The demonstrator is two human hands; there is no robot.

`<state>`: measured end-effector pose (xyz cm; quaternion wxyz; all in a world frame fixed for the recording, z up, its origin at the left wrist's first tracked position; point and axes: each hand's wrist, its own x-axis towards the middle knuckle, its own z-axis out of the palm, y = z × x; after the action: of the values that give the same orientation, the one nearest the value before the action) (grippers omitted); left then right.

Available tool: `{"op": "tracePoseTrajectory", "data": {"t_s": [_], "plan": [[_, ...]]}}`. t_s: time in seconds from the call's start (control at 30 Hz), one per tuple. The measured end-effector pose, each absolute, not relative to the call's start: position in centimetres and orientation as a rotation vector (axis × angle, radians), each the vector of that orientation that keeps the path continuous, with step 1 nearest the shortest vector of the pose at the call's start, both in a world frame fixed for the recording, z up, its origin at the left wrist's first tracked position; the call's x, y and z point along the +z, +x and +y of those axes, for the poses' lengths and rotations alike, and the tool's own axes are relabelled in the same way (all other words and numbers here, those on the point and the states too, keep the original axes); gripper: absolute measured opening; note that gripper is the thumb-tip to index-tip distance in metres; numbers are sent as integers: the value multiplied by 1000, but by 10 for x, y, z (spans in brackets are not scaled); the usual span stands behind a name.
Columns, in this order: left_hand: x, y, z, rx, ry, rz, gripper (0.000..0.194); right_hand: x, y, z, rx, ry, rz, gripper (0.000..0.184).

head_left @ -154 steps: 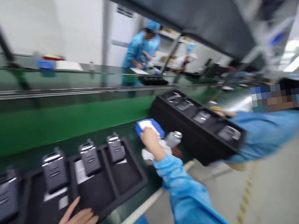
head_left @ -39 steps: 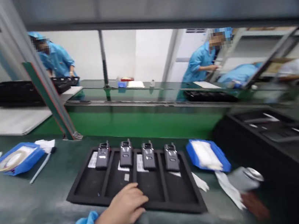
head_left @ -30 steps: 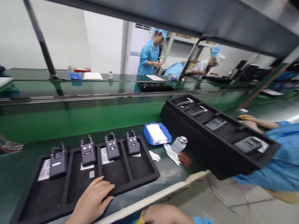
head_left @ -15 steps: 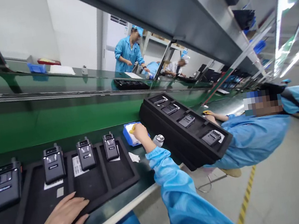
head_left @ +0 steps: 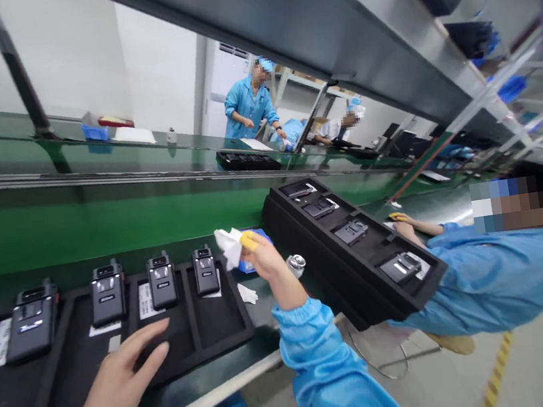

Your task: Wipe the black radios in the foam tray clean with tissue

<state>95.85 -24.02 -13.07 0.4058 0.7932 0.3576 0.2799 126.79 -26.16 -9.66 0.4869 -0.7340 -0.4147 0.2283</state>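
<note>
My right hand [head_left: 268, 261], with yellow covers on its fingertips, pinches a crumpled white wipe [head_left: 228, 246] above the bench. Behind it a small blue box [head_left: 247, 267] is partly hidden. My left hand [head_left: 117, 380] is open, fingers and thumb apart, over the front of a black foam tray [head_left: 220, 322]. Several dark two-way radios lie at the back of the tray's compartments: one radio [head_left: 205, 271] at the right end, another radio [head_left: 162, 284] beside it, and more to the left. White labels [head_left: 144, 301] show beside or under them.
A second white wipe [head_left: 248, 293] lies right of the tray. Near my right wrist stands a metal bottle [head_left: 296, 265]. Stacked black foam trays [head_left: 310, 262] with radios rise at the right, beside a co-worker in a blue smock [head_left: 494, 280]. A shelf [head_left: 276, 21] hangs overhead.
My right hand has lifted from the blue box and now shows a white wipe in its fingers. My left hand has risen slightly from the tray edge. The view has shifted a little.
</note>
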Motion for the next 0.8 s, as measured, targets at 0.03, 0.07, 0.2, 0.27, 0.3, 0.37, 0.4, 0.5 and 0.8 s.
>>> {"op": "tracePoseTrajectory", "data": {"t_s": [0.03,0.07,0.2,0.27,0.3,0.37,0.4,0.5,0.8], "plan": [[-124,969,-242,673,1820,917,52,-98,1252,-265,683,-1653,-1009,28],[-119,980,-243,648,1654,893,64,-101,1236,-268,869,-1450,-959,31],[-114,1013,-246,614,1186,722,74,-119,1188,-284,1386,-923,-663,46],[-117,1020,-248,638,1126,729,65,-126,1178,-293,1446,-892,-588,48],[-119,1021,-249,671,1135,759,61,-128,1176,-297,1433,-899,-573,49],[-122,1019,-249,724,1179,812,52,-131,1173,-303,1348,-949,-578,52],[-123,1017,-248,736,1194,826,49,-132,1172,-306,1294,-981,-591,55],[-123,1009,-244,704,1251,861,49,-135,1168,-309,1189,-1047,-638,73],[-110,980,-247,650,1944,986,74,-146,1150,-299,1237,-1075,-689,75]]}}
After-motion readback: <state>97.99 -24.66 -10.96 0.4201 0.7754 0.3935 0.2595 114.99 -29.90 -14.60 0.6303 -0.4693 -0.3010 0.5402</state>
